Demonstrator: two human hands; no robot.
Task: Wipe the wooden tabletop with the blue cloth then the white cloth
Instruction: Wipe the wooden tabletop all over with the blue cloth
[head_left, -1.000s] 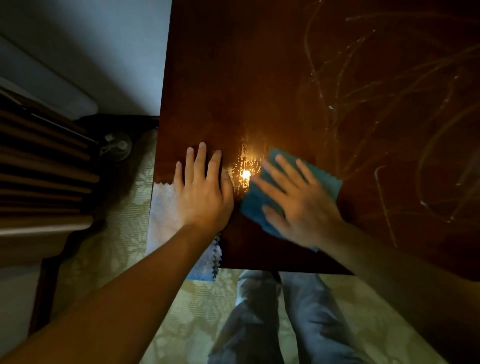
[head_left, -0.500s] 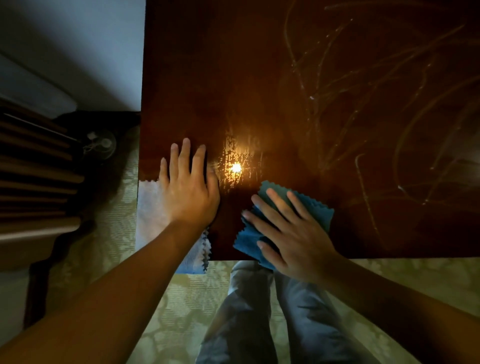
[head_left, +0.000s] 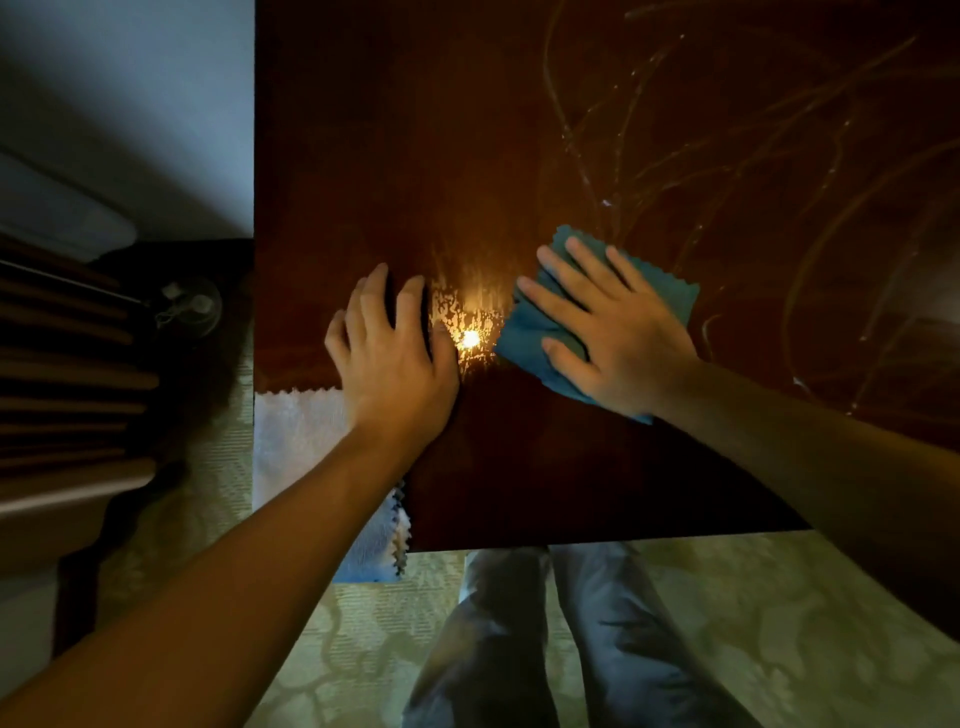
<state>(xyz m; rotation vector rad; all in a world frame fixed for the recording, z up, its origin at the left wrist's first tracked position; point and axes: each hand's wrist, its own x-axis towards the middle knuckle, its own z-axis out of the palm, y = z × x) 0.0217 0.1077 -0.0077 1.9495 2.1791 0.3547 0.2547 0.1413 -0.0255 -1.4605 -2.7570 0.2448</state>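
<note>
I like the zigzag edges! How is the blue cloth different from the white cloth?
The blue cloth lies crumpled under the right hand, which presses it flat-fingered onto the wooden tabletop. The white cloth lies spread at the table's near left corner, hanging over the edge, with only the left hand's wrist over it. The blue is darker; the white looks bigger. Both have zigzag edges.

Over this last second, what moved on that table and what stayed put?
The right hand slid the blue cloth toward the near table edge, then pushed it back out beside the bright wet glare. The left hand stayed flat on the wooden tabletop, and the white cloth stayed at the near left corner. Nothing was picked up or let go.
</note>
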